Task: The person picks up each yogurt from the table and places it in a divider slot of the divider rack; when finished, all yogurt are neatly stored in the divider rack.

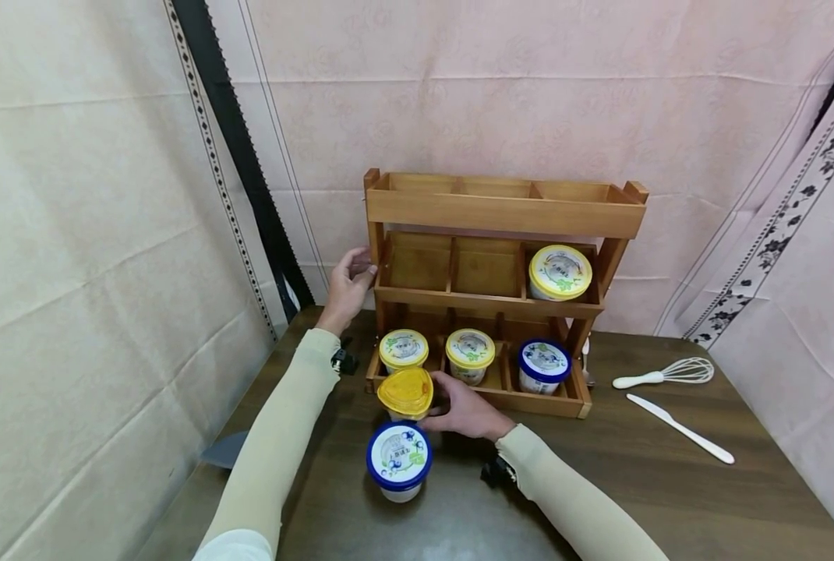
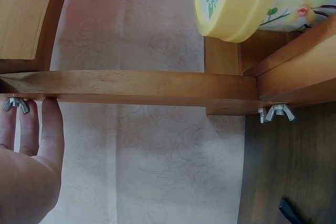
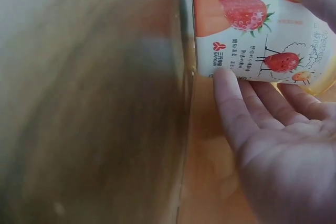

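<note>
My left hand (image 1: pixel 350 288) is at the left post of a three-tier wooden rack (image 1: pixel 501 209); in the left wrist view, straight fingers (image 2: pixel 51 129) touch the post (image 2: pixel 131 83) beside a wing nut. With thumb and fingers around its side, my right hand (image 1: pixel 469 409) holds a yogurt cup (image 1: pixel 406 392) with a deep yellow lid. Strawberries decorate that cup's wall (image 3: pixel 244 17) in the right wrist view. Just in front of it stands a blue-lidded cup (image 1: pixel 399 454). Behind it, a pale-yellow-lidded cup (image 1: pixel 404 348) sits in the rack's bottom left compartment.
The bottom tier also holds a yellow-lidded cup (image 1: pixel 470 351) and a blue-lidded cup (image 1: pixel 545 362). Another yellow-lidded cup (image 1: pixel 560 271) occupies the middle tier's right compartment. A white whisk (image 1: pixel 666 374) and a white knife (image 1: pixel 680 427) lie on the table right of the rack.
</note>
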### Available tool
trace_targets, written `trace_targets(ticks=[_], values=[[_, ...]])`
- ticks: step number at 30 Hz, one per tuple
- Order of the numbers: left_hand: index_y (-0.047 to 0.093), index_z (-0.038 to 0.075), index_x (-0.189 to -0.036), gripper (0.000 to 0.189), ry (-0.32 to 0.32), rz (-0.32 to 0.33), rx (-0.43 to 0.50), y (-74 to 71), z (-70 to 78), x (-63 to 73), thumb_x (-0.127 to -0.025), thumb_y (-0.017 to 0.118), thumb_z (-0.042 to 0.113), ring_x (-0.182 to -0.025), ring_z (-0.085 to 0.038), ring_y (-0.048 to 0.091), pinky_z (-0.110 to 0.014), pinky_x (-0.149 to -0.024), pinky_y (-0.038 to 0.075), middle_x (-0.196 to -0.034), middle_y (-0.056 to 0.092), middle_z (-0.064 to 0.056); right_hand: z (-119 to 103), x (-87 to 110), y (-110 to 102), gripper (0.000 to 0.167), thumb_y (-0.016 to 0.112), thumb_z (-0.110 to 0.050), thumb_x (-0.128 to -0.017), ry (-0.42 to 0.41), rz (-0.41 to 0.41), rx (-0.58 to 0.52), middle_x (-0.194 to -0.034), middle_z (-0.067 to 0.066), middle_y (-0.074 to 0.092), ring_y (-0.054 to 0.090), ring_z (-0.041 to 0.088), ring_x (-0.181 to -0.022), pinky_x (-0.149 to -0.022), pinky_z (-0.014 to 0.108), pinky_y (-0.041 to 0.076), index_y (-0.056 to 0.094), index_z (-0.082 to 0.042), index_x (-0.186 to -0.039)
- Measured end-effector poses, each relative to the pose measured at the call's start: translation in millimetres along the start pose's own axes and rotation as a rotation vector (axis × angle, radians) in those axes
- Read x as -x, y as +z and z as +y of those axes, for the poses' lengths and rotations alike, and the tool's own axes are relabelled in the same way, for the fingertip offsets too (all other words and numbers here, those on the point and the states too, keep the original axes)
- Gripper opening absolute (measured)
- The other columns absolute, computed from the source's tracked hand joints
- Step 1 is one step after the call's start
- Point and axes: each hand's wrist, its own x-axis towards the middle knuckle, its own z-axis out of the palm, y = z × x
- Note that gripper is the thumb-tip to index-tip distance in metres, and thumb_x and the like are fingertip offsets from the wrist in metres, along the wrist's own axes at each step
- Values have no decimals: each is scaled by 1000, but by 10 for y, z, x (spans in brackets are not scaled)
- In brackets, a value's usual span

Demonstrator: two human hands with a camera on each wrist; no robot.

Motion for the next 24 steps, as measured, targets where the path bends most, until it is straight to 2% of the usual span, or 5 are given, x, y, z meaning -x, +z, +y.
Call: trace_targets(ticks=[6, 10, 16, 21, 24], values=[[57, 10, -147, 41, 3, -8, 12, -2, 7, -1, -107, 64, 14, -129, -30, 60, -44, -113, 49, -136, 60, -14, -86, 42, -69, 80, 89, -26, -88, -34, 22, -83, -145, 8, 62, 64, 29, -132, -104, 41, 59, 44, -17, -154], [57, 11, -147, 41, -1, -8, 4, -8, 9, -2, -107, 64, 14, -129, -30, 60, -44, -114, 49, -136, 61, -14, -174, 68, -124, 79, 89, -26, -89, -47, 44, -97, -147, 4, 61, 63, 27, -134, -105, 39, 58, 45, -21, -153], [58, 12, -146, 40, 8, -10, -1, -12, 9, -8, -107, 64, 14, -129, -30, 60, -44, -114, 49, -136, 61, -15, -324, 127, -221, 79, 87, -25, -90, -95, 78, -74, -149, 3, 59, 60, 28, -137, -110, 43, 55, 44, -24, -155], [59, 12, -146, 40, 10, -9, 3, -12, 7, 2, -106, 64, 13, -129, -31, 60, -46, -113, 50, -136, 61, -15, -419, 166, -318, 78, 89, -28, -89, -98, 128, -24, -147, -1, 59, 62, 26, -134, -107, 45, 57, 45, -28, -153], [59, 12, -146, 40, 15, -7, 1, -15, 0, -2, -106, 65, 14, -129, -32, 60, -46, -113, 50, -136, 61, -16, -508, 189, -383, 77, 89, -26, -88, -131, 153, -25, -147, -1, 58, 61, 27, -135, -108, 50, 56, 46, -29, -153]])
